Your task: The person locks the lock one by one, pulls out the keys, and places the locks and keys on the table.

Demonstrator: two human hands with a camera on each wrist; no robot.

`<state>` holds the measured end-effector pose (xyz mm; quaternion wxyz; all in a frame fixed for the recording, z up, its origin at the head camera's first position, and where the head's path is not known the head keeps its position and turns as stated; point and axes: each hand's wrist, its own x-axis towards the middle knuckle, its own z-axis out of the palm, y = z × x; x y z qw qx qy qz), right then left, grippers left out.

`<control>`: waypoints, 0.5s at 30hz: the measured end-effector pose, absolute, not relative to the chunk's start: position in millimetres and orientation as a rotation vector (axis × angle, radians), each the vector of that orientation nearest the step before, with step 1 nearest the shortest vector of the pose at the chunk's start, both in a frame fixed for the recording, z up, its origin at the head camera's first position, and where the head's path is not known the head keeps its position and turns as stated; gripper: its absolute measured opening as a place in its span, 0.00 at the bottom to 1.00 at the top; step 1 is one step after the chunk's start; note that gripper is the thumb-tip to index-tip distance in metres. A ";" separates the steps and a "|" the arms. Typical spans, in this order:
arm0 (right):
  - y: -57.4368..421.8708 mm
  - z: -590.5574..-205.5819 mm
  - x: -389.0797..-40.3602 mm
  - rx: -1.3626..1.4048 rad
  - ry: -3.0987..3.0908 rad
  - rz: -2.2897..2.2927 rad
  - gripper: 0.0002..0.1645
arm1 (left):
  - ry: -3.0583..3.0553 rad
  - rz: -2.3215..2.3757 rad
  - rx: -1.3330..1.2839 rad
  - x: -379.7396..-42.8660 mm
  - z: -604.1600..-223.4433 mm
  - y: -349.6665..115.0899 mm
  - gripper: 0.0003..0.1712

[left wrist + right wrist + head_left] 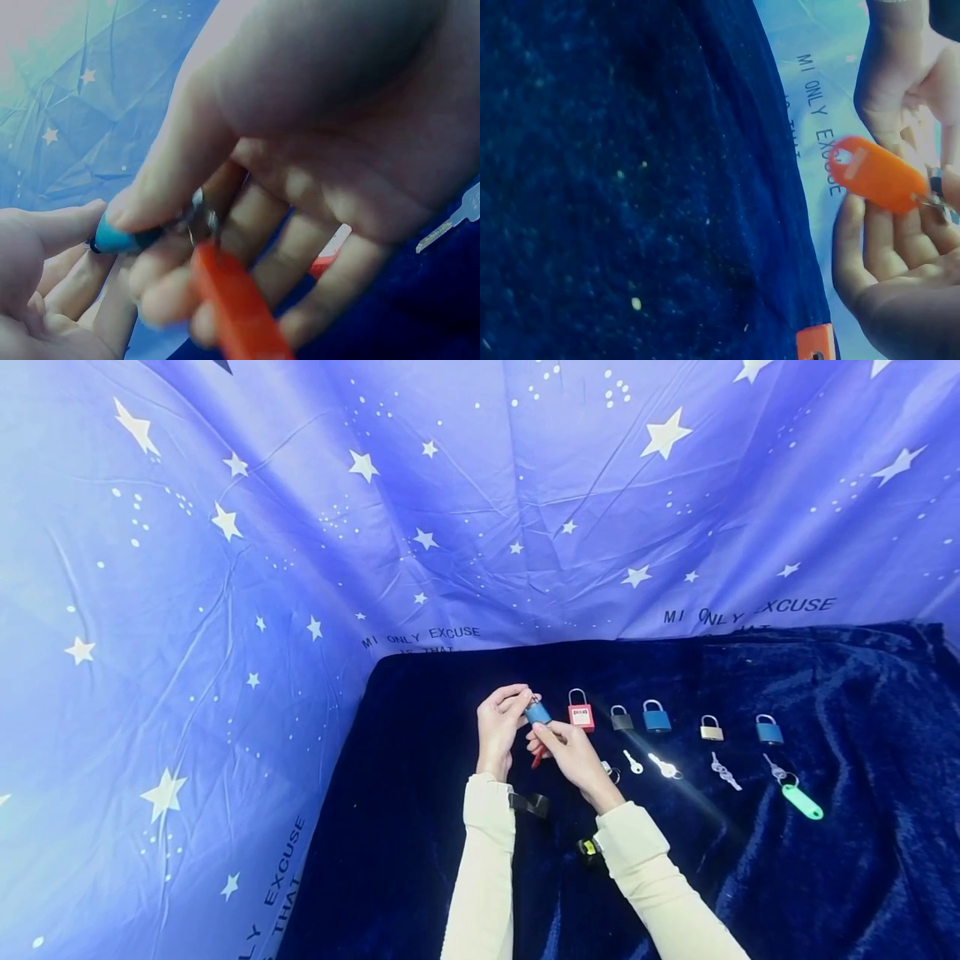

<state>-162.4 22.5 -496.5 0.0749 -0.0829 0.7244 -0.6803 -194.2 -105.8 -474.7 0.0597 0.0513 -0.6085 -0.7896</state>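
In the head view a small blue padlock (537, 713) is held up between both hands. My left hand (498, 727) pinches its upper end, near the shackle. At the lower end is my right hand (573, 753), gripping a key with the thumb tip lying against the padlock body. The left wrist view shows metal key parts and a ring (201, 217) by the right fingers; the key's blade is hidden. A red-orange key tag (238, 307) dangles from the ring. The right wrist view shows this tag (881, 176) hanging free between the hands.
On the dark blue cloth (405, 827) stands a row: red padlock (581, 717), black padlock (622, 720), blue padlock (656, 718), brass padlock (712, 729), another blue padlock (768, 730). Several keys (665, 767) lie before them, one set with a green tag (802, 802). A starry curtain (450, 577) hangs behind.
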 end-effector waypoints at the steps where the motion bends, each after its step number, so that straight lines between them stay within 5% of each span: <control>1: 22.1 -496.4 -162.1 -0.247 2.162 -2.053 0.22 | -1.847 -2.389 0.150 -194.2 -475.2 -106.0 0.13; 15: 17.8 -490.3 -157.1 -0.217 2.058 -2.043 0.23 | -1.935 -2.403 0.059 -193.0 -477.1 -107.0 0.18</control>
